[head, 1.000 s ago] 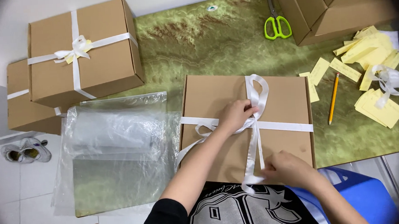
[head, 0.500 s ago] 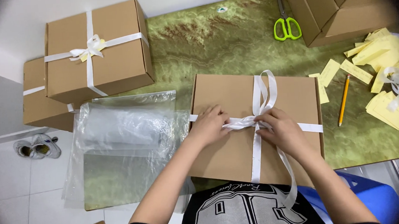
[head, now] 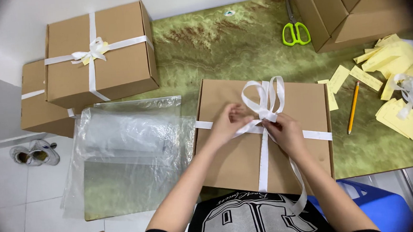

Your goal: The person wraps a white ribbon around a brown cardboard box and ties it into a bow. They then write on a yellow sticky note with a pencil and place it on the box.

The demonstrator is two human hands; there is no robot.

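Note:
A brown cardboard box [head: 228, 162] lies on the green table [head: 197, 49] in front of me, crossed by a white ribbon [head: 263, 98] that stands up in loops above its middle. My left hand [head: 230, 123] pinches the ribbon just left of the crossing. At the crossing itself my right hand [head: 285, 131] grips the ribbon below the loops. A loose ribbon tail [head: 298, 182] hangs down over the box's near edge.
Two ribbon-tied boxes [head: 98, 55] sit at the far left. Clear plastic bags [head: 129, 144] lie left of the box. Green scissors [head: 295, 31], a pencil [head: 353, 106], yellow slips [head: 396, 61], plain cartons [head: 352, 6] are at right. Shoes [head: 33, 153] rest on the floor.
Both hands have come together at the ribbon crossing. The ribbon, first a single strand, now stands in several loops above the box's middle.

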